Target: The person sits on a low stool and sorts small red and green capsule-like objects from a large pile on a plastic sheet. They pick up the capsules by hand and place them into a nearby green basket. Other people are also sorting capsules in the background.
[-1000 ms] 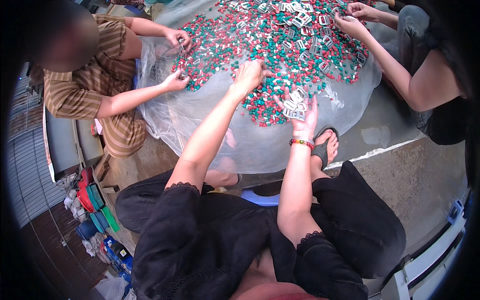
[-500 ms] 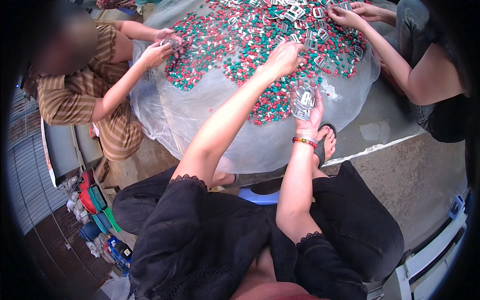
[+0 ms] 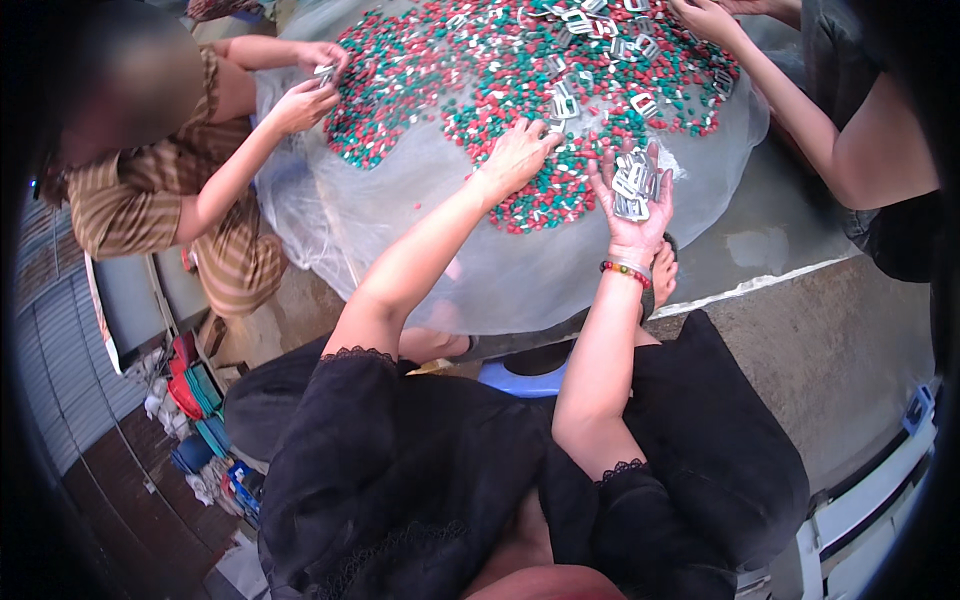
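Observation:
My left hand point(image 3: 518, 158) reaches palm down over the near middle of a spread of small red, green and white pieces point(image 3: 548, 205). Its fingers are bent together, and a bit of silver metal shows at the fingertips, apparently the edge of a buckle. Just beyond them lies another silver metal buckle point(image 3: 565, 101). Palm up to the right, my right hand point(image 3: 637, 228) carries a small pile of silver buckles point(image 3: 634, 183), its fingers loosely spread beneath them. A beaded bracelet point(image 3: 626, 270) circles that wrist.
A translucent plastic sheet point(image 3: 400, 245) lies under the pieces. More buckles point(image 3: 580, 22) are scattered at the far side. A co-worker in stripes point(image 3: 140, 212) handles a buckle at left; another co-worker's arm point(image 3: 780, 95) reaches in at right. A blue plastic stool point(image 3: 525, 378) is beneath me.
My left hand has drawn back toward me and to the left from the scattered buckles. My right hand, with its pile, has shifted slightly right. The left co-worker's hands have risen a little.

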Demonstrator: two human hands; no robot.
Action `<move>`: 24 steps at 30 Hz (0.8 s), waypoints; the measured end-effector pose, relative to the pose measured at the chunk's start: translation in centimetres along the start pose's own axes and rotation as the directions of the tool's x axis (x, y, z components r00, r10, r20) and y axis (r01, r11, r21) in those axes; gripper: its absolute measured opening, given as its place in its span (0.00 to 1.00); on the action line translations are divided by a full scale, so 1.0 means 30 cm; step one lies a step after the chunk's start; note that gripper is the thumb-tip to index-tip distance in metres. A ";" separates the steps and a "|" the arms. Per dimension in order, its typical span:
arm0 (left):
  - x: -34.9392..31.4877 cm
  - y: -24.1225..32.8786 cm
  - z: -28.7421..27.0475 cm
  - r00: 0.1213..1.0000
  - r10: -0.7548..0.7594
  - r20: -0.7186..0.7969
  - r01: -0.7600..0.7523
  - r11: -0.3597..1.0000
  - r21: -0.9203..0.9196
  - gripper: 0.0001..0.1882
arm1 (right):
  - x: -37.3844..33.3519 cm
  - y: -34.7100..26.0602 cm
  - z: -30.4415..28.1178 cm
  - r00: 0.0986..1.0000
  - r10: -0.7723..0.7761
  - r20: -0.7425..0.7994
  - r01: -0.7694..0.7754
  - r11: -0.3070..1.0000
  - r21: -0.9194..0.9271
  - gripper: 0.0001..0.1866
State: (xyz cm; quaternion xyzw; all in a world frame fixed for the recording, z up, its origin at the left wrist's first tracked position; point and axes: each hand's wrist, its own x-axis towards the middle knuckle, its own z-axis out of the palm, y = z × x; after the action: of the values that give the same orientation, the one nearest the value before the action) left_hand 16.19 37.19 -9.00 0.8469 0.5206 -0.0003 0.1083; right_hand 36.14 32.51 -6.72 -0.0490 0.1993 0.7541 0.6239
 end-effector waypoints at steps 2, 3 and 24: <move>-0.072 -0.026 -0.042 0.998 -0.063 -0.019 0.063 0.998 -0.013 0.23 | 0.022 -0.012 -0.042 0.996 0.088 0.025 -0.089 0.996 0.019 0.19; -0.087 -0.038 -0.067 0.989 -0.143 -0.024 0.141 0.986 -0.084 0.22 | 0.034 -0.015 -0.070 0.991 0.131 0.038 -0.132 0.991 0.028 0.18; -0.041 -0.108 -0.258 0.869 -0.260 0.421 0.360 -0.253 -0.898 0.17 | 0.047 0.045 -0.055 0.978 0.113 -0.175 -0.106 0.993 0.051 0.15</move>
State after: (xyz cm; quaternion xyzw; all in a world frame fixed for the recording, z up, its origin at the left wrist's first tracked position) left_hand 11.92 38.94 -1.89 0.3035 0.5292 0.3344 0.7184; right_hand 34.24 33.02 -8.36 -0.0921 0.2721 0.7756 0.5620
